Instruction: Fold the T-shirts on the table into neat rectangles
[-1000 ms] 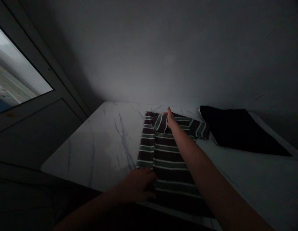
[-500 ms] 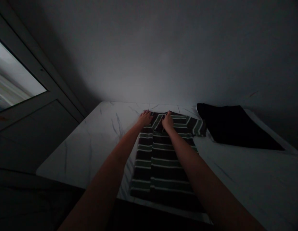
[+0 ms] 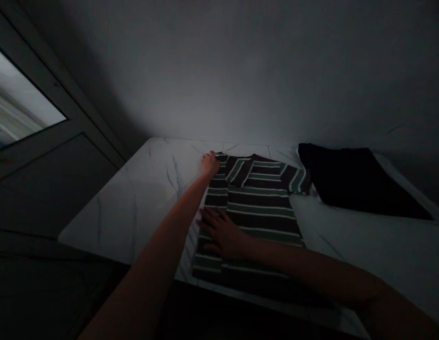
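Observation:
A striped shirt (image 3: 262,208) in dark brown, green and white lies on the marble-patterned table (image 3: 116,208), its left side folded inward and a sleeve laid over the upper part. The other sleeve sticks out to the right. At the shirt's upper left corner, my left hand (image 3: 210,164) has its fingers closed at the edge; the dim light hides whether fabric is between them. My right hand (image 3: 222,231) rests flat with spread fingers on the folded left side, lower down.
Black folded cloth (image 3: 357,182) lies at the right, against the wall (image 3: 233,71), with something pale under it. A door with a glass pane (image 3: 24,94) stands at the left. The table's front edge runs below the shirt.
My right hand has moved from the collar down and left to the folded side, and its fingers have spread. My left hand has shifted slightly at the upper left corner, its fingers drawn in.

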The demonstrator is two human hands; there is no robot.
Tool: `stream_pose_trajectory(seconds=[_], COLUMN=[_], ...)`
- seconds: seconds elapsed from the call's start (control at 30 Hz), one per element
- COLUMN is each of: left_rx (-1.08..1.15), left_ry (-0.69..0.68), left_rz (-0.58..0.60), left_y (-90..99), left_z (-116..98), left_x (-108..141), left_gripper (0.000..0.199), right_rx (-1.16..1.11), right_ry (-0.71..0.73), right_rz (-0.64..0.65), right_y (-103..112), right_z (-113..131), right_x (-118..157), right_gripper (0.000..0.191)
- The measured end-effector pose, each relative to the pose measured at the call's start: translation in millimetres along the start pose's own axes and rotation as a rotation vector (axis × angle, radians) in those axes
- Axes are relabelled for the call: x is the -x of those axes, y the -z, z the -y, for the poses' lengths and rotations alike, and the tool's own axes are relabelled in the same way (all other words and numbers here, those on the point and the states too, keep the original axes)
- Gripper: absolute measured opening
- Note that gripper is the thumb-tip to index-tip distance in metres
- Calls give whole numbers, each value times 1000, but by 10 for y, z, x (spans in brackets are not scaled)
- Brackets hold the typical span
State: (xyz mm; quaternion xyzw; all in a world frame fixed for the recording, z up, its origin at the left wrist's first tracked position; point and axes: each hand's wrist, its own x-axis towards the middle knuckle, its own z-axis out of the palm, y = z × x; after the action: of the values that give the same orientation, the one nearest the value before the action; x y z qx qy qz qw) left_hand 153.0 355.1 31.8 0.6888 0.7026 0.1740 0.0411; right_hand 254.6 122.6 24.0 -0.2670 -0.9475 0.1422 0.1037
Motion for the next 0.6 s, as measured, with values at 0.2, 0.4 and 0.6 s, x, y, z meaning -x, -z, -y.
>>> stream_pose_trajectory(seconds=[0.2, 0.4, 0.6], left_rx=[40, -72, -39], left_ry=[-73, -327, -980], left_rz=[84, -70, 209], left_y=[68, 64, -157], left_z=[-81, -499, -1575], left_x=[-47, -62, -2], left_gripper=[41, 35, 37], right_rx=[-192, -25, 259], right_ry=[-81, -777, -1040], right_rz=[-117, -638, -772], right_y=[65, -145, -140], right_z=[210, 43, 235], right_x=[594, 1352, 1747], right_gripper=[49, 36, 26])
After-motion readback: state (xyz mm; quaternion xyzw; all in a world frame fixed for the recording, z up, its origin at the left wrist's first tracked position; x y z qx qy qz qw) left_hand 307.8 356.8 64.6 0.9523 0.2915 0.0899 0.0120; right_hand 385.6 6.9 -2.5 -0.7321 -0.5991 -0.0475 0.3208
